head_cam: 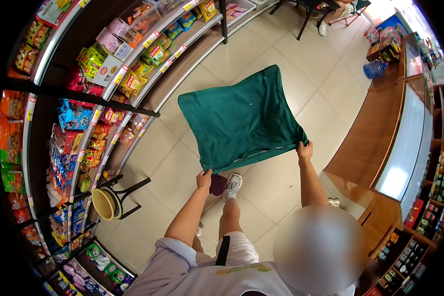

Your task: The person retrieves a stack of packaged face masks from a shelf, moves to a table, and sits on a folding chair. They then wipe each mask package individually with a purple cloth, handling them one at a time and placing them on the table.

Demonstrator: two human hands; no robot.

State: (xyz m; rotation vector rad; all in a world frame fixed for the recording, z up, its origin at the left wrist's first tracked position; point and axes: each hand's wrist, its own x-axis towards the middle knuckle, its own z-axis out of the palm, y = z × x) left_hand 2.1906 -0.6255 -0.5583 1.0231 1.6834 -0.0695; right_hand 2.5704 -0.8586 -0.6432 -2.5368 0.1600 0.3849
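A dark green cloth (244, 114), shaped like a cover or large bag, is spread out in front of me above the tiled floor. My left hand (204, 179) grips its near left corner. At the near right corner, my right hand (305, 150) pinches the bunched fabric. Between the hands, the near edge shows a long slit or opening with a paler strip along it. Just right of my left hand is a dark maroon cloth (218, 185); whether that hand also holds it, I cannot tell.
Shelves of packaged snacks (133, 83) curve along the left, with a stool (103, 203) beside them. A wooden counter with a glass top (370, 133) stands at the right. A blurred round shape (320, 249) covers part of the lower right. Another person (340, 11) sits near a black table (318, 5).
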